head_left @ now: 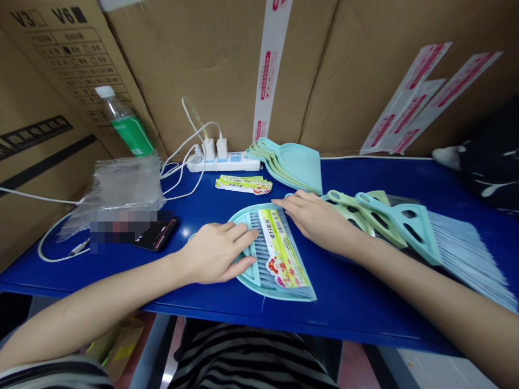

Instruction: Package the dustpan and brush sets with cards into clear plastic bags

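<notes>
Turquoise brush (250, 248) in a dustpan (284, 295) — left hand (214, 253) spread over the brush, right hand (311, 219) at the rim (253, 207), grip unclear.

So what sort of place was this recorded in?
Probably a packing workstation: stacked dustpans, piled brushes and clear plastic bags share a blue table.

It looks like a packing workshop: cardboard (211, 70) (taped in places) backs a blue table (198, 208) with stacked dustpans (302, 162), brushes (466, 237) and plastic bags (125, 183).
</notes>
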Demonstrator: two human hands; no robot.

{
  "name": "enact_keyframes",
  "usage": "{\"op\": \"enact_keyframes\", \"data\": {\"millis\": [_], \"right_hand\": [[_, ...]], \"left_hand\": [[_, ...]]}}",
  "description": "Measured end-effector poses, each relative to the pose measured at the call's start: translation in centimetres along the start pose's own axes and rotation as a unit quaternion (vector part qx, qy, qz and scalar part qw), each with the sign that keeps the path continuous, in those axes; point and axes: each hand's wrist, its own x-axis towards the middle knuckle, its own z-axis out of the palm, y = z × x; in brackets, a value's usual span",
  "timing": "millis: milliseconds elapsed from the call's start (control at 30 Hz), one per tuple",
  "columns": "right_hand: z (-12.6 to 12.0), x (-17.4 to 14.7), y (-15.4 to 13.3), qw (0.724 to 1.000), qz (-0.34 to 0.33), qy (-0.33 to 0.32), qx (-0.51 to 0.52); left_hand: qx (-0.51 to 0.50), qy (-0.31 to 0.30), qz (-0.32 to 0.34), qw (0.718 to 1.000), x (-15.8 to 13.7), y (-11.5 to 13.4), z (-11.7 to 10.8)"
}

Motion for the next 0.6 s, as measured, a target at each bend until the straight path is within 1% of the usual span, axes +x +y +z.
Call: {"op": "enact_keyframes", "data": {"millis": [133,267,433,600], "right_hand": [[0.09,-0.06,0.03,1.0,-0.002,0.004,-0.006],[0.21,-0.1,0.1,1.0,-0.001,0.011,-0.005],[0.14,-0.05,0.07,1.0,-0.003,0.009,-0.006],[0.08,-0.04,0.01,1.0,0.0,0.002,-0.005]], "left_hand": [[0.007,0.003,0.014,1.0,0.02,-0.06,0.11],[0.01,-0.004,0.016,1.0,0.05,-0.04,0.19],[0.008,0.004,0.019,1.0,0.02,0.02,0.19],[0.004,-0.013,0.011,1.0,0.0,0.01,0.2]]}}
